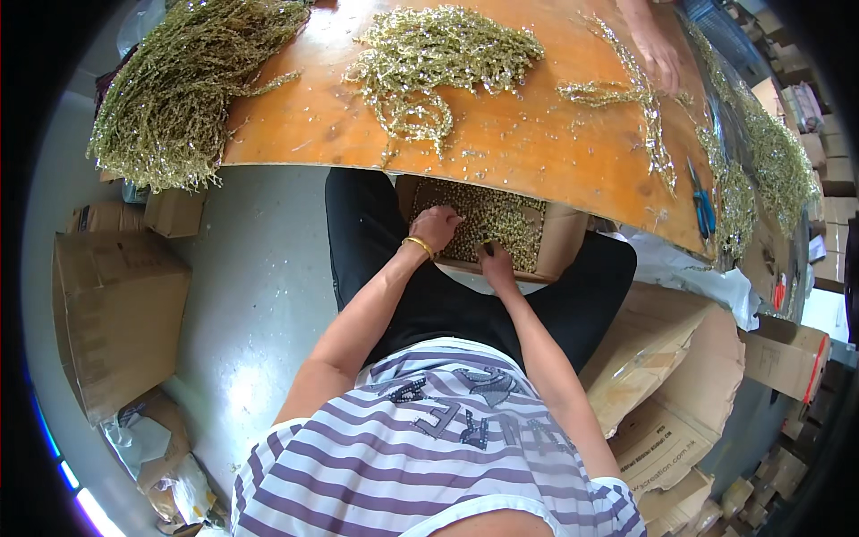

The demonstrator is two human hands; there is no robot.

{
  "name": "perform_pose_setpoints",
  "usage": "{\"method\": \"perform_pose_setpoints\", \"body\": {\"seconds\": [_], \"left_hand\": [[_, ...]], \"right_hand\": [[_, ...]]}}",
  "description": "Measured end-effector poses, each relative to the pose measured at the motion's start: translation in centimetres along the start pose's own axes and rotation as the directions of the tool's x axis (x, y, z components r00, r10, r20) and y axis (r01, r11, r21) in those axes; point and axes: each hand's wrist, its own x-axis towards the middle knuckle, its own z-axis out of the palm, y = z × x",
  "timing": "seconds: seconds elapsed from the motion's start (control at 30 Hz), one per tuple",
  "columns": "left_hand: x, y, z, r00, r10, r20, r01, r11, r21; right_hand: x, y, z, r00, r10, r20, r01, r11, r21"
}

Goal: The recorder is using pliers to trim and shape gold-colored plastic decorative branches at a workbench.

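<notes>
An open cardboard box sits between my knees, under the table's near edge, with many small gold beads in it. Over the box's left side is my left hand, a yellow bangle at its wrist. Its fingers are closed together toward the beads; what they pinch, if anything, is too small to make out. At the box's near side my right hand is closed round a small dark-and-yellow thing, mostly hidden by the fingers.
On the wooden table lie a gold tinsel-like bundle, a looser gold heap and gold strands by another person's hand. Blue-handled pliers rest at the right. Cardboard boxes stand at the left.
</notes>
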Motion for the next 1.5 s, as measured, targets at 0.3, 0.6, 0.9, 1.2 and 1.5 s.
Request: {"method": "perform_pose_setpoints", "body": {"seconds": [0.3, 0.6, 0.9, 1.2, 1.5], "left_hand": [[-1.0, 1.1, -0.2, 0.983, 0.173, 0.067, -0.153, 0.960, -0.234], [-0.2, -0.1, -0.5, 0.993, 0.050, 0.108, 0.018, 0.832, -0.554], [-2.5, 3.4, -2.7, 0.967, -0.002, 0.256, 0.208, 0.593, -0.778], [-5.5, 7.0, -4.9, 0.954, 0.146, 0.263, 0.140, 0.559, -0.817], [-7.0, 8.2, -5.3, 0.932, 0.290, 0.217, 0.057, 0.474, -0.879]], "right_hand": [[0.0, -4.1, -0.2, 0.952, -0.133, -0.276, 0.258, 0.831, 0.492], [-0.8, -4.4, -2.8, 0.980, 0.177, -0.090, -0.078, 0.760, 0.646], [-3.5, -7.9, -4.2, 0.976, -0.100, -0.193, 0.199, 0.770, 0.607], [-6.5, -10.1, -6.2, 0.997, -0.027, -0.070, 0.073, 0.550, 0.832], [-8.5, -12.4, -8.5, 0.980, -0.143, -0.136, 0.197, 0.683, 0.703]]}}
